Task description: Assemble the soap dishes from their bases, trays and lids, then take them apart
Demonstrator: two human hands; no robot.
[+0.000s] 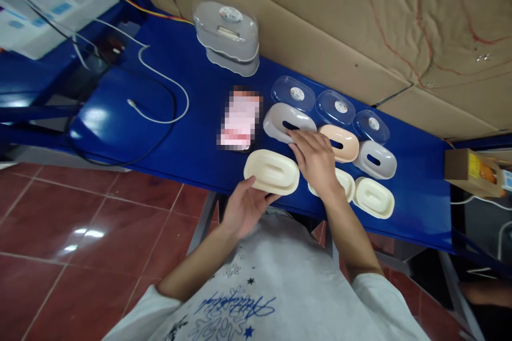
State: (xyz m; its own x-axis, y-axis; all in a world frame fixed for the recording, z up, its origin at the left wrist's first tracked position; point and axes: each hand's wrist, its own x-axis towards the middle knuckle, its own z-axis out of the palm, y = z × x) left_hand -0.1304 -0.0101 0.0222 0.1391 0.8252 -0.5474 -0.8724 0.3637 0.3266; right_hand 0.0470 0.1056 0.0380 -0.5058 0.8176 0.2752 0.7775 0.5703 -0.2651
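A cream oval plastic dish (272, 171) with a raised middle is in my left hand (242, 214), thumb over its rim and fingers beneath. My right hand (318, 162) pinches the near edge of a grey oval dish (277, 121) with a dark slot in its base. Right of that stand a peach slotted dish (348, 148) and another grey slotted dish (386, 164). Two more cream dishes lie in front; my right wrist partly hides one, while the other cream dish (374, 197) shows whole.
Three clear lids (294, 93) with round stickers lie behind the dishes. Stacked grey covers (228, 37) stand at the back, near a blurred-out rectangular item (240, 120). A white cable (186, 96) curls across the blue table (168, 144). Cardboard (320, 21) lines the back.
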